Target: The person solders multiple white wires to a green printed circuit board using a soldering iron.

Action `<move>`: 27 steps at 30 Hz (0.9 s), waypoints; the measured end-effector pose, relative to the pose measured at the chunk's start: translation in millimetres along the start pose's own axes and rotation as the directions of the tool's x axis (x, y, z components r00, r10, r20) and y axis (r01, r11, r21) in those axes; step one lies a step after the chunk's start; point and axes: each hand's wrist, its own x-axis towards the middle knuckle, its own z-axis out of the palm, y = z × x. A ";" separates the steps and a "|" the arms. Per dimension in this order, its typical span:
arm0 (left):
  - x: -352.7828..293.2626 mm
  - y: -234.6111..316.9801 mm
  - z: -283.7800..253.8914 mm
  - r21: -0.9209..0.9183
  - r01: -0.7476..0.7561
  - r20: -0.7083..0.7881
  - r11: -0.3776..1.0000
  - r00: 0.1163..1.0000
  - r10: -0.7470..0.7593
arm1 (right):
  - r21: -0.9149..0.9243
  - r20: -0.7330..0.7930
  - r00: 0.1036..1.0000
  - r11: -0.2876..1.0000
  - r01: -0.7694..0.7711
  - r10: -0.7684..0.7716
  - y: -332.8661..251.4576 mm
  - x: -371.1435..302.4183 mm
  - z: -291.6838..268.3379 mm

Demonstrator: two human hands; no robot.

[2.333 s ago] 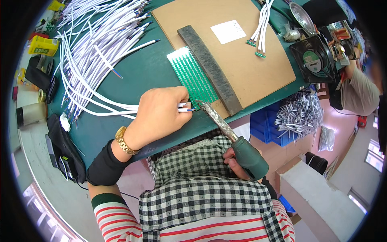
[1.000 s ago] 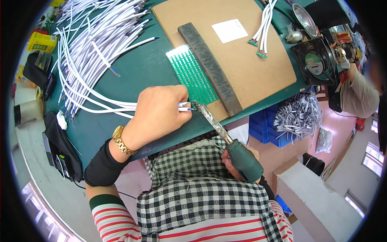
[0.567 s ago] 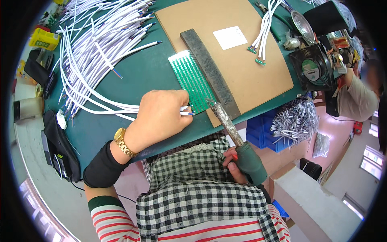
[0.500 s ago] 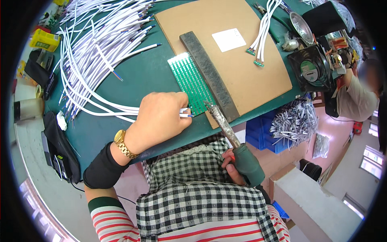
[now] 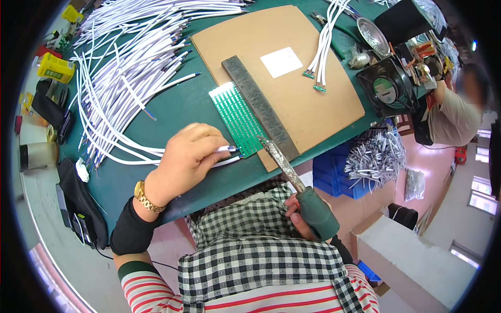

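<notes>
My left hand [image 5: 190, 156] pinches a white cable [image 5: 223, 149] whose stripped end points at the lower corner of a green circuit board panel [image 5: 235, 117]. Another white cable end lies just below it, beside my fingers. My right hand [image 5: 298, 218] is closed round the dark green handle of a soldering iron [image 5: 284, 166], and its palm is partly hidden behind that handle. The iron's tip is over the panel's lower right edge, close to the cable end; whether they touch I cannot tell. Along the panel's right side rests a dark bar [image 5: 258, 104].
Brown cardboard [image 5: 323, 99] lies under the bar. A big heap of white cables [image 5: 135, 62] covers the table's left. Cables with small green boards [image 5: 319, 88] lie at the upper right, near a fan [image 5: 386, 88] and a metal dish [image 5: 373, 36]. Another person [image 5: 456, 115] sits at right.
My left hand has shifted left, its fingers loosening from a fist-like grip into a pinch on the cable. The iron's tip has stayed near the panel's lower edge. The whole view has shifted slightly.
</notes>
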 end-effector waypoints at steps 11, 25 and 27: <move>1.2 1.5 11.9 0.019 0.234 -0.098 0.972 0.968 -0.231 | -0.148 0.148 0.988 0.987 0.064 -0.042 7.1 0.9 -2.5; -1.1 1.3 2.2 0.131 -0.040 -0.427 0.991 0.899 0.093 | -0.129 0.154 0.982 0.983 0.130 -0.110 6.9 8.9 0.3; -0.5 1.5 -2.9 -0.286 0.095 -0.400 0.953 0.892 -0.209 | -0.146 0.055 0.987 0.977 0.156 -0.149 7.4 8.5 1.7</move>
